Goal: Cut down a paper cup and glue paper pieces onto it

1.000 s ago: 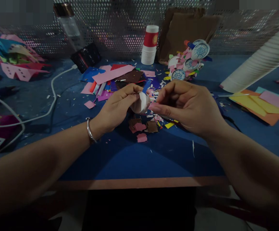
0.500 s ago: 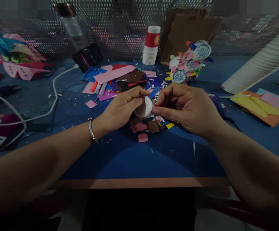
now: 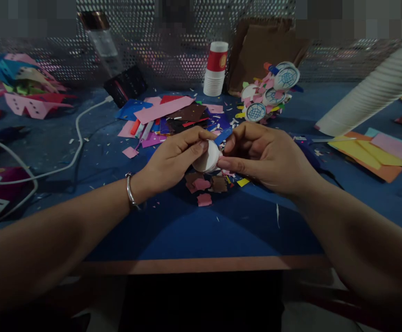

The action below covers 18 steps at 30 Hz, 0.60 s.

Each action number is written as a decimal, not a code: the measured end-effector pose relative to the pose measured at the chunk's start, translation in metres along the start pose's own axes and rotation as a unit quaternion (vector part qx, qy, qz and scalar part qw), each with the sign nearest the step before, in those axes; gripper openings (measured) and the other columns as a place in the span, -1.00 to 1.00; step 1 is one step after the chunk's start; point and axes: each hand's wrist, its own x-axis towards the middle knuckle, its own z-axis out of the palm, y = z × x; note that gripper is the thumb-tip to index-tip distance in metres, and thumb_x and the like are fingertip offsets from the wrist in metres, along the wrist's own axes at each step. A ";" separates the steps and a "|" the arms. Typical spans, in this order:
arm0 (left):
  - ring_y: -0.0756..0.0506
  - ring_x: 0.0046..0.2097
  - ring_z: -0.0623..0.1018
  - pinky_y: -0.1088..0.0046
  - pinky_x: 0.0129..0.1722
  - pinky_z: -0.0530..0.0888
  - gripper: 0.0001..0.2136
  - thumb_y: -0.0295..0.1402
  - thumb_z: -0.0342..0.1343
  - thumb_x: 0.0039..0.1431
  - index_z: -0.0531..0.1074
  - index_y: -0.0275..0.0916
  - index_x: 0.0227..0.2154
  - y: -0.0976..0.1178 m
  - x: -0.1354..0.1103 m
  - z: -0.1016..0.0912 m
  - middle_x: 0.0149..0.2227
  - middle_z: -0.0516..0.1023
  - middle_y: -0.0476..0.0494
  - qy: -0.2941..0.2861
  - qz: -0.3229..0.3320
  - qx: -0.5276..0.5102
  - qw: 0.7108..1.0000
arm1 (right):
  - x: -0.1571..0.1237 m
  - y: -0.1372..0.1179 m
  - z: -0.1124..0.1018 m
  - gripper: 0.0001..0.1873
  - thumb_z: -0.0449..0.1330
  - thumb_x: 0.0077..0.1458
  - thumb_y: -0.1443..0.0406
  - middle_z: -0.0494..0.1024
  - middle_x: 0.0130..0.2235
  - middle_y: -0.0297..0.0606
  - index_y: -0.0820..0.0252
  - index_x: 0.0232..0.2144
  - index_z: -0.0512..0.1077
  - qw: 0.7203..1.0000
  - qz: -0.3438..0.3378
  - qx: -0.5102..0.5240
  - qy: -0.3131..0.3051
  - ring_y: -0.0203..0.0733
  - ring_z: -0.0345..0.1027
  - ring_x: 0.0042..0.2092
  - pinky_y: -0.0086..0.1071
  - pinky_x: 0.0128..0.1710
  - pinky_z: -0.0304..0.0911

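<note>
My left hand [image 3: 173, 159], with a silver bangle on the wrist, is closed round a small white paper cup [image 3: 207, 159] held on its side above the blue table [image 3: 187, 226]. A blue paper strip [image 3: 223, 135] sticks up from the cup's top. My right hand [image 3: 266, 154] is closed in a pinch against the cup's right side, thumb and fingers pressed at the strip. Below both hands lie brown and pink paper scraps [image 3: 205, 184].
A heap of coloured paper sheets [image 3: 173, 115] lies behind the hands. A stack of red and white cups [image 3: 216, 69], decorated cups [image 3: 270, 92] and a brown bag [image 3: 266, 50] stand at the back. A long white cup stack [image 3: 370, 92], yellow and orange sheets [image 3: 374, 154] and a white cable [image 3: 72, 152] flank them.
Both hands have stayed together on the cup, turning it a little. The blue strip has tilted over to the right, and the view has shifted slightly.
</note>
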 end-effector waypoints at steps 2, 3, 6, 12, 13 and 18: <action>-0.04 -0.29 0.49 0.39 -0.23 0.45 -0.78 -0.20 0.13 0.46 0.57 -0.20 -0.06 0.000 0.000 0.000 -0.27 0.55 -0.04 -0.001 0.002 -0.004 1.000 | 0.000 0.000 0.001 -0.56 0.69 -0.12 0.24 0.57 -0.26 -0.38 0.12 -0.31 0.54 1.000 0.003 0.019 0.000 -0.28 0.49 -0.25 -0.44 -0.24 0.47; -0.03 -0.29 0.49 0.39 -0.22 0.45 -0.79 -0.20 0.13 0.46 0.57 -0.20 -0.07 -0.001 0.000 0.000 -0.27 0.55 -0.04 -0.002 0.003 -0.005 1.000 | 0.000 0.000 0.001 -0.57 0.69 -0.12 0.24 0.57 -0.26 -0.38 0.12 -0.31 0.55 1.000 0.003 0.027 -0.001 -0.29 0.50 -0.25 -0.44 -0.23 0.48; -0.03 -0.27 0.50 0.37 -0.18 0.45 -0.81 -0.22 0.13 0.47 0.57 -0.19 -0.09 -0.004 0.000 0.001 -0.24 0.57 -0.04 0.002 0.009 -0.011 1.000 | 0.000 0.001 0.002 -0.57 0.69 -0.11 0.24 0.58 -0.24 -0.37 0.13 -0.29 0.55 0.999 0.008 0.040 -0.003 -0.28 0.51 -0.23 -0.43 -0.19 0.49; -0.02 -0.30 0.47 0.39 -0.22 0.42 -0.82 -0.22 0.14 0.48 0.57 -0.18 -0.07 -0.007 0.000 0.001 -0.27 0.55 -0.01 -0.002 0.009 -0.042 0.999 | 0.000 0.002 0.002 -0.61 0.66 -0.06 0.27 0.59 -0.25 -0.39 0.16 -0.28 0.56 0.998 0.006 0.068 -0.005 -0.34 0.49 -0.27 -0.48 -0.26 0.44; -0.02 -0.30 0.47 0.39 -0.24 0.42 -0.82 -0.22 0.15 0.48 0.57 -0.18 -0.06 -0.007 0.000 0.001 -0.27 0.55 -0.01 -0.006 0.009 -0.050 0.999 | 0.000 0.002 0.002 -0.62 0.66 -0.05 0.28 0.59 -0.25 -0.39 0.16 -0.28 0.56 0.997 0.008 0.071 -0.006 -0.34 0.49 -0.27 -0.48 -0.25 0.44; -0.03 -0.29 0.48 0.39 -0.25 0.43 -0.79 -0.20 0.18 0.47 0.59 -0.19 -0.02 -0.005 -0.001 0.001 -0.26 0.55 -0.04 -0.005 0.010 -0.063 0.998 | -0.001 0.001 0.004 -0.57 0.67 -0.06 0.18 0.58 -0.25 -0.36 0.15 -0.28 0.55 0.998 0.013 0.065 -0.008 -0.27 0.50 -0.22 -0.38 -0.16 0.47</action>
